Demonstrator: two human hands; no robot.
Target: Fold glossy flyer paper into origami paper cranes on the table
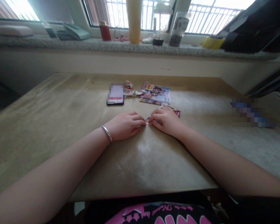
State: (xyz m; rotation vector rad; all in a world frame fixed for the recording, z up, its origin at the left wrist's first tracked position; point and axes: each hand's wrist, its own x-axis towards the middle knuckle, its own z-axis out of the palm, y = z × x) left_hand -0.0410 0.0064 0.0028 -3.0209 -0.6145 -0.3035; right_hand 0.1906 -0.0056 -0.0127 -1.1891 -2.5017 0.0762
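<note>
Close to the middle of the table, my left hand (125,125) and my right hand (166,122) meet over a small piece of printed paper (178,112). Fingers of both hands are pinched on it, with the fingertips almost touching. Most of the paper is hidden under my right hand; a red corner sticks out on its right side, and a bit of white and blue shows between the hands. A silver bangle (106,133) circles my left wrist. Beyond my hands lie a stack of colourful printed sheets or booklets (159,94) and a folded, pleated paper piece (131,90).
A phone-like device (116,94), its screen blurred out, lies left of the pleated paper on the table (60,137). At the right edge is a blurred bluish object (253,112). Bottles, a red jar (105,31) and a yellow item (213,42) stand along the stone windowsill (84,46).
</note>
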